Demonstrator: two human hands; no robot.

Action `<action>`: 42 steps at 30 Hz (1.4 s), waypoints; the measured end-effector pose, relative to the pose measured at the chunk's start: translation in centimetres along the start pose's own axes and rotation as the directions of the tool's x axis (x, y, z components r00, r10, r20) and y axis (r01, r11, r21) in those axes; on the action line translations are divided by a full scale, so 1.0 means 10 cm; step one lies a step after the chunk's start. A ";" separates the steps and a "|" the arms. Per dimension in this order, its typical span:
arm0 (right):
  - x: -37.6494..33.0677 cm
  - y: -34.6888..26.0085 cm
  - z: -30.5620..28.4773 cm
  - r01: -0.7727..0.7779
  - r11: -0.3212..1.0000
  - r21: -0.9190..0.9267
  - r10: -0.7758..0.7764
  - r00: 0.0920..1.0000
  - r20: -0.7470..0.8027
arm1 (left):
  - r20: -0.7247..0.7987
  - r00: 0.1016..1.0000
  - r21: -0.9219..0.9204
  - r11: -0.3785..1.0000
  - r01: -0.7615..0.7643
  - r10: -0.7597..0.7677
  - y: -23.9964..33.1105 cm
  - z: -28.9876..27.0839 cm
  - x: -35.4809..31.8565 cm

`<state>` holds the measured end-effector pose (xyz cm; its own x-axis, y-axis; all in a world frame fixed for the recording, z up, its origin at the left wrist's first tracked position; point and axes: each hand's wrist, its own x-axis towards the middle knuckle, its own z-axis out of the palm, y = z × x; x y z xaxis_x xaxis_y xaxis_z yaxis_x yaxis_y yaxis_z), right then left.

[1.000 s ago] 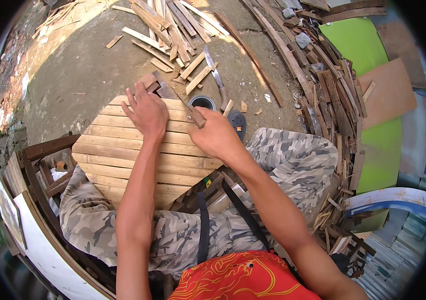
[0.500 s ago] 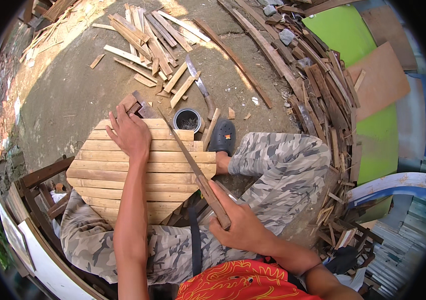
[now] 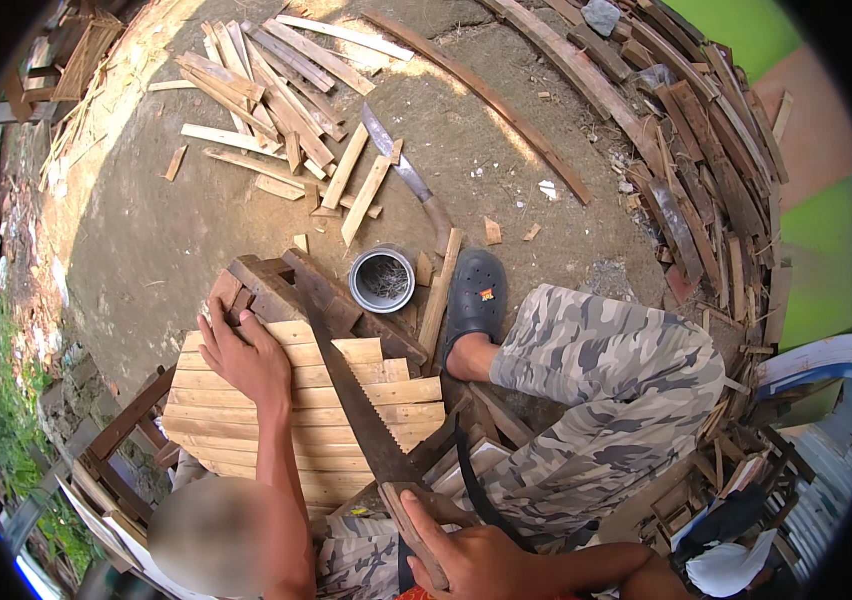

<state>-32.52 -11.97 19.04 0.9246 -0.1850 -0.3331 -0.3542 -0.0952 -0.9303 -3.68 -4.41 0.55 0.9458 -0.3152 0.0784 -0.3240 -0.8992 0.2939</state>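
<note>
The right hand (image 3: 476, 560) is closed around the handle of a saw (image 3: 356, 400), whose blade lies slanting across a slatted panel (image 3: 306, 420). The left hand (image 3: 246, 355) rests flat on the panel's far edge, fingers spread. A blurred patch hides the panel's near left corner, and the handle's lower end is covered by the fingers. A tin of nails (image 3: 382, 279) stands just beyond the panel, near a black clog (image 3: 476, 300).

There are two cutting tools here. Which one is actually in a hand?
The saw: the right hand grips its handle, blade across the slatted panel. The other, a big knife, lies untouched on the ground among loose wood strips.
</note>
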 end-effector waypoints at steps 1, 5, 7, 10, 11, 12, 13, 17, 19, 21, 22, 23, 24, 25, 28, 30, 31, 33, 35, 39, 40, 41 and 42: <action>0.01 -0.01 -0.01 0.038 0.999 -0.012 -0.038 0.999 -0.027 | 0.000 1.000 -0.002 1.000 -0.003 0.003 0.00 0.00 0.00; 0.08 -0.15 0.00 -0.011 0.999 0.050 0.008 0.998 0.057 | 0.007 1.000 0.005 1.000 0.017 -0.017 -0.01 -0.01 -0.02; 0.13 -0.23 0.01 -0.057 0.998 0.028 0.054 0.993 0.103 | 0.017 0.999 -0.003 1.000 0.028 -0.027 -0.02 -0.02 -0.02; 0.19 -0.32 0.03 0.058 0.997 -0.057 -0.066 0.988 -0.139 | 0.013 1.000 -0.004 1.000 0.009 -0.009 -0.02 -0.02 -0.03; 0.21 -0.34 0.04 0.056 0.998 -0.022 -0.059 0.986 -0.154 | 0.015 1.000 0.001 1.000 0.010 -0.010 -0.03 -0.02 -0.02; 0.21 -0.36 0.03 0.054 0.999 0.011 -0.051 0.984 -0.168 | 0.008 1.000 -0.003 1.000 -0.005 0.005 -0.03 -0.02 -0.02; 0.22 -0.38 0.04 0.053 0.998 0.042 -0.044 0.982 -0.181 | 0.003 1.000 -0.019 1.000 -0.008 0.008 -0.03 -0.01 -0.02; 0.19 -0.48 0.02 -0.203 0.975 0.088 0.177 0.955 0.239 | -0.001 1.000 -0.012 1.000 -0.008 0.008 -0.04 -0.01 -0.02; 0.20 -0.50 0.01 -0.184 0.972 0.145 0.168 0.979 0.115 | -0.010 1.000 -0.011 1.000 -0.026 0.026 -0.04 0.00 -0.02; 0.23 -0.50 -0.04 -0.153 0.974 0.168 0.150 0.988 0.034 | -0.017 1.000 -0.008 1.000 -0.019 0.019 -0.04 0.01 -0.02; 0.25 -0.49 -0.08 -0.136 0.976 0.172 0.137 0.991 0.003 | -0.023 1.000 -0.006 1.000 -0.018 0.018 -0.03 0.01 -0.02; 0.27 -0.48 -0.13 -0.087 0.983 0.161 0.094 0.995 -0.038 | -0.030 0.999 -0.005 1.000 -0.019 0.018 -0.03 0.01 -0.02; 0.27 -0.46 -0.20 -0.039 0.988 0.148 0.051 0.996 -0.079 | -0.048 0.998 -0.018 0.999 -0.030 0.029 -0.02 0.02 -0.02; 0.29 -0.44 -0.27 0.009 0.991 0.132 0.006 0.993 -0.116 | -0.035 0.999 -0.012 1.000 -0.012 0.012 -0.02 0.01 -0.02; 0.28 -0.40 -0.50 -0.315 0.928 0.200 0.280 0.942 0.183 | -0.054 0.998 -0.019 1.000 -0.024 0.023 0.00 0.01 -0.01; 0.29 -0.40 -0.60 -0.201 0.954 0.221 0.177 0.976 0.124 | -0.065 0.998 -0.029 0.999 -0.025 0.023 0.01 0.02 0.00; 0.29 -0.41 -0.63 -0.235 0.951 0.200 0.216 0.970 0.111 | -0.067 0.998 -0.032 0.999 -0.016 0.014 0.01 0.01 -0.01; 0.32 -0.41 -0.63 -0.241 0.950 0.196 0.227 0.969 0.094 | -0.073 0.997 -0.025 1.000 -0.018 0.016 0.01 0.01 -0.01; 0.36 -0.39 -0.59 -0.184 0.957 0.222 0.186 0.982 0.014 | -0.075 0.997 -0.017 1.000 -0.023 0.021 0.01 0.01 -0.02; 0.40 -0.33 -0.52 -0.135 0.989 0.061 0.139 0.988 -0.073 | -0.061 0.998 -0.036 0.999 -0.012 0.010 0.00 0.01 -0.02; 0.40 -0.33 -0.50 -0.204 0.976 0.077 0.209 0.976 -0.060 | -0.060 0.998 -0.041 0.999 -0.008 0.006 0.01 0.01 -0.02; 0.38 -0.33 -0.46 -0.232 0.961 0.148 0.243 0.969 -0.055 | -0.078 0.997 -0.049 0.999 -0.021 0.017 0.01 0.00 -0.02; 0.36 -0.35 -0.42 -0.259 0.941 0.217 0.276 0.960 -0.051 | -0.068 0.998 -0.052 0.999 -0.011 0.008 0.01 0.00 -0.02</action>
<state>-28.53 -16.39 21.69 0.7827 -0.2535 -0.5685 -0.5423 0.1707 -0.8227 -3.87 -4.47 0.58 0.9425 -0.3009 0.1453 -0.3332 -0.8785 0.3423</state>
